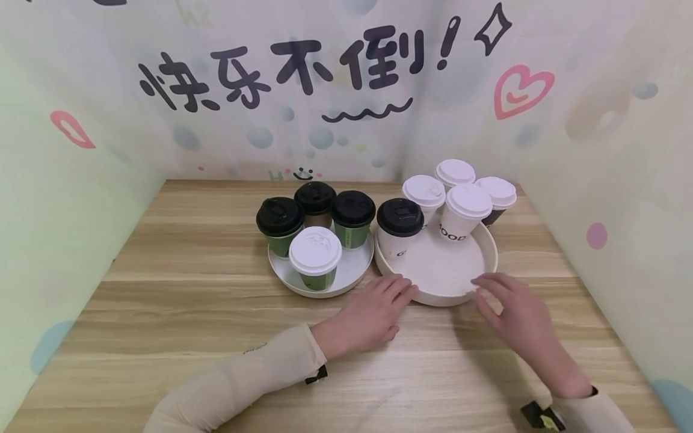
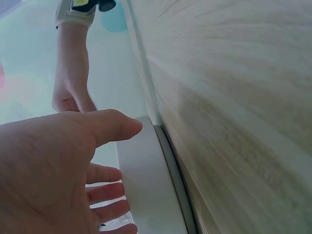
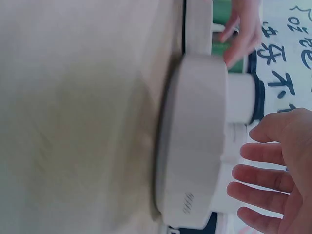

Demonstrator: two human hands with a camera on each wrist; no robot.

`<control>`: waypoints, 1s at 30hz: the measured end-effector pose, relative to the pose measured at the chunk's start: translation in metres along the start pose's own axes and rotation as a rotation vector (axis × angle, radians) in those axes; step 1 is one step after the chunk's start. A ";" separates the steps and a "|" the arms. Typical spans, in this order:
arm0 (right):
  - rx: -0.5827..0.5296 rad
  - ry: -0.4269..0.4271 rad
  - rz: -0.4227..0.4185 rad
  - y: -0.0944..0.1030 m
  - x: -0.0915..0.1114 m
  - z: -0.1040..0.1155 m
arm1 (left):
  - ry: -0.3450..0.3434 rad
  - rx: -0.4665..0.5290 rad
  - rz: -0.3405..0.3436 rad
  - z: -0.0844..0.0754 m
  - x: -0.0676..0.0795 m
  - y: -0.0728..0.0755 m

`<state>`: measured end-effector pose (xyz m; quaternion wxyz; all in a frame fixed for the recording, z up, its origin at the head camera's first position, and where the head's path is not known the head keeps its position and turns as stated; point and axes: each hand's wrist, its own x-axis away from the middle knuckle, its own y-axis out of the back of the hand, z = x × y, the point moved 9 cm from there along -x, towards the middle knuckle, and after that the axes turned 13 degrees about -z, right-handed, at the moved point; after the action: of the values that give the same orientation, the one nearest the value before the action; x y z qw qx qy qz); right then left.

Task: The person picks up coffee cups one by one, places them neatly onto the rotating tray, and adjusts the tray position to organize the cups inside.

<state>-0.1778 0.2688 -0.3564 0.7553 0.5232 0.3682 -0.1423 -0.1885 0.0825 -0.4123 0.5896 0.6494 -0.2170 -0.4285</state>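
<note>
A round cream tray (image 1: 444,270) stands on the table, holding a white cup with a black lid (image 1: 399,231) at its left and white-lidded cups toward its far side, one a white cup with dark lettering (image 1: 460,222). My left hand (image 1: 373,316) touches the tray's near-left rim, and in the left wrist view its fingers (image 2: 109,192) lie straight against the wall. At the near-right rim is my right hand (image 1: 520,319), its fingertips right at the edge. Slightly bent fingers (image 3: 263,175) show beside the tray in the right wrist view, with nothing gripped.
Left of the tray, a round white plate (image 1: 352,279) bears black-lidded cups (image 1: 280,225) and a green cup with a white lid (image 1: 316,258). A dark cup with a white lid (image 1: 497,195) stands at the tray's far right. Printed cloth (image 1: 216,144) backs the wooden table (image 1: 189,288).
</note>
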 end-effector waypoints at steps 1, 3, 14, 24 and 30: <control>-0.001 -0.013 0.006 0.002 -0.005 -0.004 | 0.001 0.003 -0.003 0.000 0.000 0.000; 0.007 -0.036 0.006 0.006 -0.017 -0.016 | 0.005 0.010 -0.006 0.001 0.000 0.000; 0.051 -0.160 0.063 0.013 -0.083 -0.098 | 0.006 0.007 -0.002 0.003 -0.001 0.000; -0.011 -0.217 0.313 -0.026 -0.115 -0.150 | 0.020 0.017 0.009 0.009 0.000 -0.001; -0.065 -0.236 0.391 -0.045 -0.123 -0.164 | 0.020 0.023 0.014 0.008 -0.001 0.000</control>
<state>-0.3567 0.3765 -0.3301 0.8229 0.5395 0.1735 -0.0416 -0.1958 0.0783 -0.4116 0.5873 0.6588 -0.2204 -0.4154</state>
